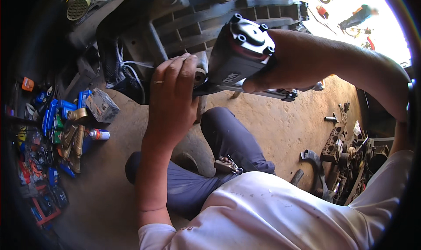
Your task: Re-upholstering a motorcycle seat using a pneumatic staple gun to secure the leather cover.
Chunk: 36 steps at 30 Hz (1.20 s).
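Note:
Dark ribbed machinery [250, 8] fills the top, with a metal bracket [199, 61] and a round bushing on it. My left hand [173, 92], a ring on one finger, has its fingers curled over that bracket. Just to its right, my right hand [276, 66] grips a black power tool [232, 63] with a silver-and-black end cap facing up; the tool's working tip is hard to make out. A black mesh cover with white ties [127, 74] hangs left of my left hand. Below both hands are my bent legs, with keys [232, 166] at my waist.
At left lie a pile of tools and bottles [57, 118], a spray can [98, 133] and a grimy box [101, 105]. Metal parts and a gasket [333, 140] lie at right on the concrete floor [285, 123]. Another person [357, 17] is in the bright opening at top right.

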Each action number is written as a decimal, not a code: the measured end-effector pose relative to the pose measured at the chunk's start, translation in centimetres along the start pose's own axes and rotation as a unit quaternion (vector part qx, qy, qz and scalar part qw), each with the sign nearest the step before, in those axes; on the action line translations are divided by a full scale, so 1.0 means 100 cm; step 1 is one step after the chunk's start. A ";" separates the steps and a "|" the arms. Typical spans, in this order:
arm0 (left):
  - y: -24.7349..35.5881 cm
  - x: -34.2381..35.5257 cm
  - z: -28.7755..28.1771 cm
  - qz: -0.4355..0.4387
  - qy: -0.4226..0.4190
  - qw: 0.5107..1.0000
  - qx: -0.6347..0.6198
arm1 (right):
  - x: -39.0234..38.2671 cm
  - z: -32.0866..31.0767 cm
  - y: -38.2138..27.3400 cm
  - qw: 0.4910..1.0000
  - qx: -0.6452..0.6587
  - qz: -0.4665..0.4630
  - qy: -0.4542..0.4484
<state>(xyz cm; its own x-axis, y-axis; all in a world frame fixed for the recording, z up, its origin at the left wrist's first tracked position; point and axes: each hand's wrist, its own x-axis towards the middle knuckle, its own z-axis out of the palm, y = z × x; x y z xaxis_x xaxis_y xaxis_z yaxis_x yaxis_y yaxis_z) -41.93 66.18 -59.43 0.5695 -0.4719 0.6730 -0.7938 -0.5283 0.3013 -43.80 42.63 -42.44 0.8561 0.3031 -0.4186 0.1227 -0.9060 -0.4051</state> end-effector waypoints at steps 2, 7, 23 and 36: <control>-0.001 0.002 -0.002 -0.002 -0.006 1.000 -0.004 | -0.003 -0.006 -0.007 0.997 0.035 0.068 -0.008; 0.001 0.008 -0.005 0.006 0.003 1.000 -0.016 | -0.044 -0.027 0.024 0.980 0.158 0.078 0.087; 0.011 0.013 0.015 0.038 0.060 0.993 0.091 | -0.095 -0.026 0.055 0.964 0.176 0.176 0.096; 0.010 0.021 0.019 0.053 0.069 0.988 0.131 | -0.117 0.018 0.106 0.930 0.272 0.168 0.180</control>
<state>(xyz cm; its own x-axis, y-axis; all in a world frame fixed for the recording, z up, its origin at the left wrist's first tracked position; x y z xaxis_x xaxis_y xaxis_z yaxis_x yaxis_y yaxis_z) -41.17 63.33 -58.98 0.4367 -0.4429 0.7830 -0.7549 -0.6539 0.0511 -53.45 30.06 -43.30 0.9251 -0.1776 -0.3356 -0.3702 -0.6178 -0.6937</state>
